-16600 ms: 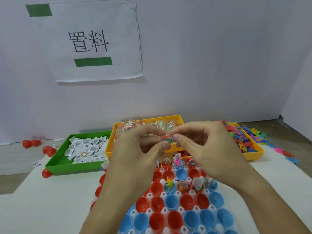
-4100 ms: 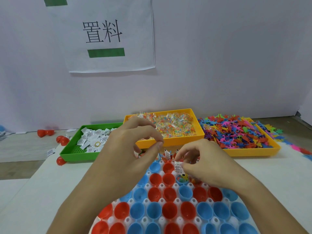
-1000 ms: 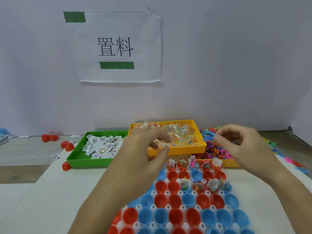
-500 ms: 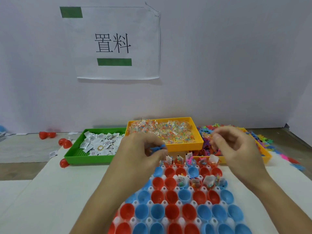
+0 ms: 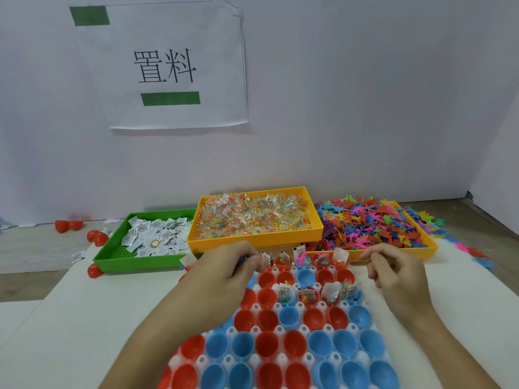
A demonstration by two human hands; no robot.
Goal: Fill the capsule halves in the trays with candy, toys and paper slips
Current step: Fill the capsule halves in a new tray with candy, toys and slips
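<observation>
Both hands have dropped lower since half a second ago, toward the far rows of the white capsule tray (image 5: 276,329). That tray lies on a white mat (image 5: 70,327) over a grey table, with red and blue capsule halves (image 5: 290,315) seated in its wells. Its near rows hold empty halves; in the two far rows several halves carry paper slips, candy and small toys. The left hand (image 5: 224,272) hovers over the tray's far left corner, fingers curled, pinching something small and blue that I cannot identify. The right hand (image 5: 396,272) hangs at the tray's far right corner, fingers loosely curled; whether it holds anything I cannot tell. Beyond the tray stand three bins: a green bin (image 5: 112,255) of paper slips far left, a yellow bin (image 5: 252,240) of wrapped candy behind the middle, and another yellow bin (image 5: 429,244) heaped with coloured plastic toys far right. Loose red capsule halves (image 5: 94,237) lie left of the green bin. Farther back, a paper sign (image 5: 165,66) hangs on the white wall.
</observation>
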